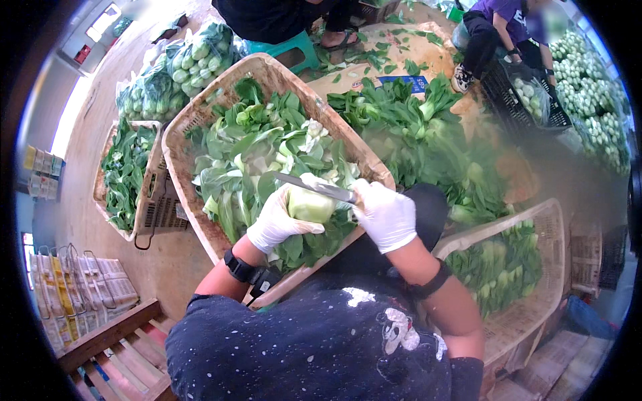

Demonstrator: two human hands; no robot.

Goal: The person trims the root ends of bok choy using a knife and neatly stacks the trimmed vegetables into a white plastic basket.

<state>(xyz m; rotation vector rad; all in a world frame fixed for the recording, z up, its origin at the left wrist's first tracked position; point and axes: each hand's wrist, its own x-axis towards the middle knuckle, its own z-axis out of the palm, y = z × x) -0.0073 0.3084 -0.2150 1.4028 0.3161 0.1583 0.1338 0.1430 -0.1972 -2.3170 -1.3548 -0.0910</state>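
Observation:
My gloved left hand point(273, 222) is closed around a bok choy point(311, 206), its pale, thick base turned up. In my gloved right hand point(386, 218) is a knife point(313, 186), gripped by the handle. Its blade points left and lies across the top of the bok choy's base; whether it is cutting in cannot be made out. Both hands are above the near side of a large, stained plastic basket point(179, 144), which holds loose bok choy leaves and pale trimmings point(257, 150).
Right of the basket lies a heap of bok choy point(428, 140). A crate point(554, 247) with bok choy in rows stands at my right. Another leaf-filled crate point(152, 180) and bagged vegetables point(194, 63) are left. Two people work at the far side, one beside a black crate point(511, 113).

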